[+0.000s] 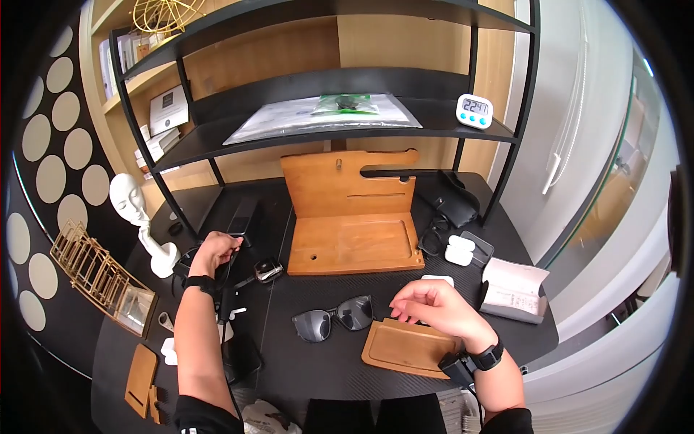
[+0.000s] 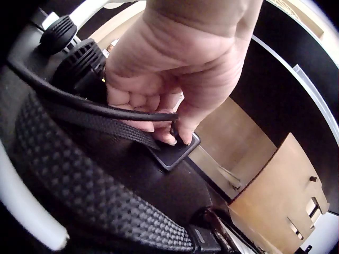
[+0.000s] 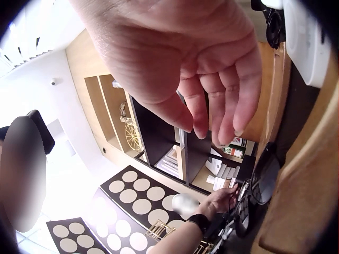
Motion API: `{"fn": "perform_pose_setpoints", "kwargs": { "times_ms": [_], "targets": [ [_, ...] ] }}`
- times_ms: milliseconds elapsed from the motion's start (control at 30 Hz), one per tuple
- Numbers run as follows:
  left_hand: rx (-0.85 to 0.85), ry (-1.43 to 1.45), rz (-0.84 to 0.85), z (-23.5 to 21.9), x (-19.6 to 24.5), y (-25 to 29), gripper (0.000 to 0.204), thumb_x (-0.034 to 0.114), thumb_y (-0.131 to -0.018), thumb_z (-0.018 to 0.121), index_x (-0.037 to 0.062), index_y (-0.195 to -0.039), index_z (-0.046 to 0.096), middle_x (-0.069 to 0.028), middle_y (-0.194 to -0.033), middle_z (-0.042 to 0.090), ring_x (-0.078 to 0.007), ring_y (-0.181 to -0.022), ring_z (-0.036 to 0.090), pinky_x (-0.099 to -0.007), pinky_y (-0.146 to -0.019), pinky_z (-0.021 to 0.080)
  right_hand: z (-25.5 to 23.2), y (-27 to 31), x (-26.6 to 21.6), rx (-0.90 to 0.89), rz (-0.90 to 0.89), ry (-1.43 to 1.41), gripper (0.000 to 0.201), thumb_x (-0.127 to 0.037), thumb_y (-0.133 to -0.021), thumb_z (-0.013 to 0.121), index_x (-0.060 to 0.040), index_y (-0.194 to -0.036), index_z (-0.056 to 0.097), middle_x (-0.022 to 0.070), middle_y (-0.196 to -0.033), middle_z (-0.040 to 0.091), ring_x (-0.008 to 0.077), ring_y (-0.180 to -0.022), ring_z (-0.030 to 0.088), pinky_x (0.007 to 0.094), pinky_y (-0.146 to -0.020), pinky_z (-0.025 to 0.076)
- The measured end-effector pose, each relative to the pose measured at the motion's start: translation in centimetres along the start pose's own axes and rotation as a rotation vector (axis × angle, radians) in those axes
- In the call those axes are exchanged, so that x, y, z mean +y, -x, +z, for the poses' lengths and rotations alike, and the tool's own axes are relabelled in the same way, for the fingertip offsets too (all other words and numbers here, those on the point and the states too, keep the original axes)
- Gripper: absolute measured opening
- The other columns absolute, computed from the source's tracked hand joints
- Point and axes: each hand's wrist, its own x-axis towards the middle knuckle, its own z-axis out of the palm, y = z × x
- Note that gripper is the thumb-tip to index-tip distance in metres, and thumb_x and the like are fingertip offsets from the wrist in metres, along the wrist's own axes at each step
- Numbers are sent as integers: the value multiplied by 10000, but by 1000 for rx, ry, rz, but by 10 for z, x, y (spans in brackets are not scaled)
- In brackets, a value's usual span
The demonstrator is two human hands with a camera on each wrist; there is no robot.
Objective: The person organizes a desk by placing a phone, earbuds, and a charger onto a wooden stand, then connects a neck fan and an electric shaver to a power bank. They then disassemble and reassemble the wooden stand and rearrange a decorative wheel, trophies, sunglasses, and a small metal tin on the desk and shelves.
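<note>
My left hand is at the left of the desk, beside a long black box. Thumb and fingertips pinch a thin black cable, right at the box's grey-rimmed end in the left wrist view. A dark braided strap runs to the same spot. My right hand hovers with loosely bent fingers and nothing between them, over a small wooden tray. Dark sunglasses lie to its left. In the right wrist view its palm shows bare.
A wooden stand with an upright back occupies the desk's middle. White earbuds case, open glasses case and black pouch lie right. A white mannequin head stands left. The black shelf overhangs the back, holding a timer.
</note>
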Motion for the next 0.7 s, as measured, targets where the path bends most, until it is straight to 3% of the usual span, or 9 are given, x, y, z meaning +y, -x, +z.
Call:
{"fn": "perform_pose_setpoints", "kwargs": {
  "times_ms": [300,367,400,433,500,533,667,700],
  "targets": [
    [-10,44,-35,0,2,5,175,137,-813,686,44,-678,627,7,-585,534,-97,-495,431,-245,-484,360,-1,-1,7,-69,-43,1,151,-13,-887,528,14,-998,625,57,-890,658,94,-811,620,223,-728,500],
    [25,-92,6,4,5,6,179,129,-818,679,43,-669,628,-6,-589,544,-97,-505,432,-240,-483,355,0,-1,7,-83,-22,-12,155,-8,-886,523,16,-1003,622,57,-892,658,95,-817,620,225,-738,500],
    [107,-240,51,8,3,3,174,141,-807,686,5,-703,650,-88,-641,609,-167,-568,545,-299,-533,426,1,-1,7,-88,-21,-3,156,-5,-885,521,19,-1004,619,59,-894,658,97,-818,620,229,-744,501],
    [107,-243,46,9,-7,-7,174,141,-807,686,5,-703,650,-88,-641,609,-167,-568,545,-299,-533,426,1,-1,6,-90,-23,9,157,-1,-885,519,21,-1006,616,61,-895,657,100,-819,621,232,-751,501],
    [299,-511,236,14,-17,-20,219,177,-791,699,-35,-752,659,-186,-722,643,-265,-694,632,-365,-639,469,3,1,4,-84,-1,6,152,0,-886,520,24,-1001,616,61,-896,657,101,-818,621,237,-755,502],
    [266,-433,164,16,-12,-11,266,208,-776,707,-52,-798,660,-256,-802,638,-331,-827,649,-387,-761,472,4,0,6,-82,-19,-4,149,-18,-883,529,13,-999,617,49,-881,649,91,-799,609,224,-730,490],
    [322,-531,272,16,-18,-21,234,193,-799,682,-40,-783,665,-199,-761,652,-277,-736,653,-393,-674,484,1,-2,10,-78,-62,-16,151,-34,-879,537,5,-1003,616,38,-869,638,83,-790,600,218,-728,484],
    [241,-322,137,14,-9,-12,202,169,-818,659,-28,-776,666,-155,-725,648,-235,-661,631,-361,-605,473,0,-2,11,-73,-61,-17,151,-34,-879,537,5,-1003,616,38,-869,638,83,-790,600,218,-728,484]
  ]
}}
